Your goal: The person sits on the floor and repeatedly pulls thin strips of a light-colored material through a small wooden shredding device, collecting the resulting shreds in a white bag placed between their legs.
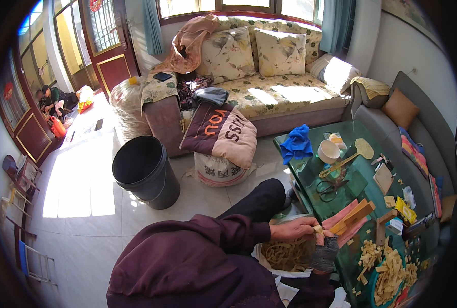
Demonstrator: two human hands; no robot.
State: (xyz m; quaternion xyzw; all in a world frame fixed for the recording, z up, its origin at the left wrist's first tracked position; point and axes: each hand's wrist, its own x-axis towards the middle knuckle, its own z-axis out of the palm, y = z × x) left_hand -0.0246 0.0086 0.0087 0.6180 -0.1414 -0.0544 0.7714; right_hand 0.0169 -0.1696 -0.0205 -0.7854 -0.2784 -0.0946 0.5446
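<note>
My left hand [297,228], at the end of a dark maroon sleeve, pinches a small pale piece [318,229] together with my right hand [321,239]. A grey knitted cuff [324,254] covers the right wrist and part of that hand. Both hands meet above an open white bag [305,274] holding tan, curled strips [286,255]. Just beyond the fingers, a wooden block tool [353,216] lies on a pink cloth [342,213] at the edge of the glass table [313,184]. What the pale piece is made of I cannot tell.
The table carries scissors [330,189], a fly swatter [363,149], a white bowl [328,151], a blue cloth [297,143] and a teal basin [375,279] heaped with tan pieces [389,275]. A black bucket [147,173] and a cushion-topped sack [222,173] stand on the floor. People [55,100] sit by the doorway.
</note>
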